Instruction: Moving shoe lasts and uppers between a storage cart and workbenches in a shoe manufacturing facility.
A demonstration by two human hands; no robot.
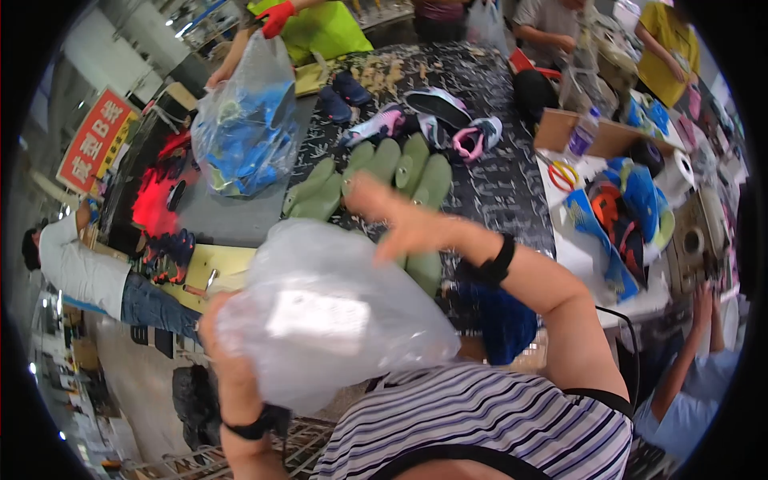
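Note:
A filled, cloudy clear plastic bag (pixel 384 320) with a white label (pixel 318 312) on it is held up in front of my striped shirt. My left hand (pixel 224 332) grips its left side, the fingers partly hidden by the plastic. Above the bag's upper right side, my right hand (pixel 408 224) is slightly blurred, its thumb and fingers apart and nothing seen in them. Just beyond it lie several olive-green insoles (pixel 384 164) on the dark patterned table (pixel 512 184). What fills the bag cannot be made out.
Pink and grey sneakers (pixel 382 124) and dark shoes (pixel 336 104) lie farther back. A co-worker's red-gloved hand (pixel 276 18) is above another bag of blue items (pixel 248 136). At right, scissors (pixel 562 172), a bottle (pixel 582 136) and a tape roll (pixel 678 174) stand on a white surface.

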